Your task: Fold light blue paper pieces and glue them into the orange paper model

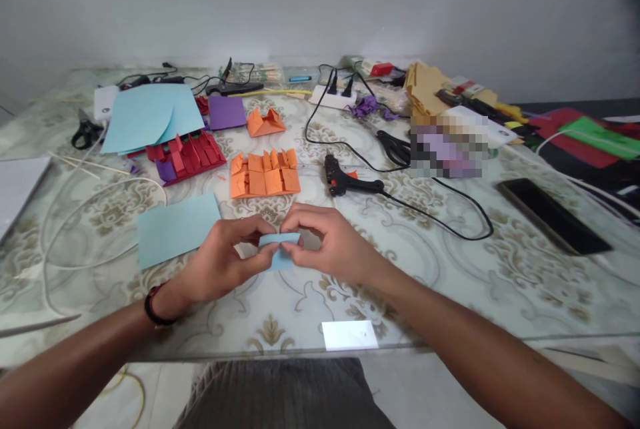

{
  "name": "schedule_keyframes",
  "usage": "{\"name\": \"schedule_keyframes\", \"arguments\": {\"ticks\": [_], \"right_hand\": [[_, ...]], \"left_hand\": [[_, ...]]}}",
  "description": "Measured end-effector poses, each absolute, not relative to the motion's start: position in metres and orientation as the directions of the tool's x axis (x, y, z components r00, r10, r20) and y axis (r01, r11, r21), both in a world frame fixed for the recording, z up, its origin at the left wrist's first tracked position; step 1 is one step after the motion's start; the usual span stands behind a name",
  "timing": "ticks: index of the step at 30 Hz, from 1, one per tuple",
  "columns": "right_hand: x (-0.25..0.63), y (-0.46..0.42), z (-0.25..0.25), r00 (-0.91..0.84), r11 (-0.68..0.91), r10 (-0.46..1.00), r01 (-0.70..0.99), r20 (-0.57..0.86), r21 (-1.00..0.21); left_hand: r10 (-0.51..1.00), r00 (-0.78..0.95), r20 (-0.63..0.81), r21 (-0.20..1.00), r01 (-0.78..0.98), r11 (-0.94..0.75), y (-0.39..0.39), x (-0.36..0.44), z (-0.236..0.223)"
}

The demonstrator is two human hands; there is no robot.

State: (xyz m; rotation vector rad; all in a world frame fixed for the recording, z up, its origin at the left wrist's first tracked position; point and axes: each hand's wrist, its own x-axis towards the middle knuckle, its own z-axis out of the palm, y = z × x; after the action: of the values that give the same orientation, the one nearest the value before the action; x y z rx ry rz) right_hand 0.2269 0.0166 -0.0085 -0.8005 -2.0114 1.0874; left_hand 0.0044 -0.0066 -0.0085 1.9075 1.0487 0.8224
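Between my two hands is a small piece of light blue paper (281, 238) with a folded-over strip along its top. My left hand (227, 259) pinches its left end between thumb and fingers. On the other end, the thumb and fingers of my right hand (325, 239) are closed in the same way. A larger light blue sheet (175, 229) lies flat on the table, left of my left hand. Just beyond my hands sits a row of folded orange paper pieces (265, 174). A black glue gun (350, 179) rests on its side past my right hand.
Folded red paper pieces (195, 157), blue sheets (145, 115) and a purple square (227, 113) lie at the back left. Scissors (393, 147) and a phone (554, 215) are on the right. Black cord (450, 232) loops from the glue gun. A power strip (333, 97) stands behind.
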Motion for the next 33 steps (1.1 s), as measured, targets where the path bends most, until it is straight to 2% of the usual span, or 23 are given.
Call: {"name": "schedule_keyframes", "arguments": {"ticks": [5, 10, 15, 22, 25, 29, 33], "right_hand": [[0.223, 0.012, -0.008, -0.555, 0.479, 0.776, 0.209, 0.3, -0.852], [0.227, 0.014, -0.005, -0.546, 0.459, 0.789, 0.219, 0.281, -0.861], [0.232, 0.017, -0.004, -0.536, 0.397, 0.814, 0.235, 0.222, -0.887], [0.237, 0.023, -0.006, -0.51, 0.335, 0.831, 0.14, 0.222, -0.932], [0.235, 0.022, -0.006, -0.494, 0.341, 0.839, 0.154, 0.226, -0.927], [0.228, 0.017, -0.006, -0.506, 0.372, 0.827, 0.162, 0.247, -0.914], [0.224, 0.016, -0.007, -0.492, 0.369, 0.836, 0.175, 0.243, -0.913]], "left_hand": [[0.859, 0.492, 0.139, 0.865, 0.363, -0.347, -0.007, 0.005, -0.008], [0.854, 0.518, 0.049, 0.926, 0.298, -0.233, -0.004, 0.0, -0.006], [0.855, 0.519, 0.019, 0.948, 0.263, -0.18, 0.0, -0.004, -0.005], [0.891, 0.448, 0.078, 0.935, 0.278, -0.222, 0.005, -0.006, -0.002], [0.898, 0.43, 0.095, 0.916, 0.314, -0.248, 0.004, -0.004, -0.001], [0.902, 0.407, 0.146, 0.836, 0.436, -0.332, 0.002, 0.0, 0.001], [0.902, 0.399, 0.163, 0.808, 0.47, -0.354, 0.0, 0.002, 0.001]]}}
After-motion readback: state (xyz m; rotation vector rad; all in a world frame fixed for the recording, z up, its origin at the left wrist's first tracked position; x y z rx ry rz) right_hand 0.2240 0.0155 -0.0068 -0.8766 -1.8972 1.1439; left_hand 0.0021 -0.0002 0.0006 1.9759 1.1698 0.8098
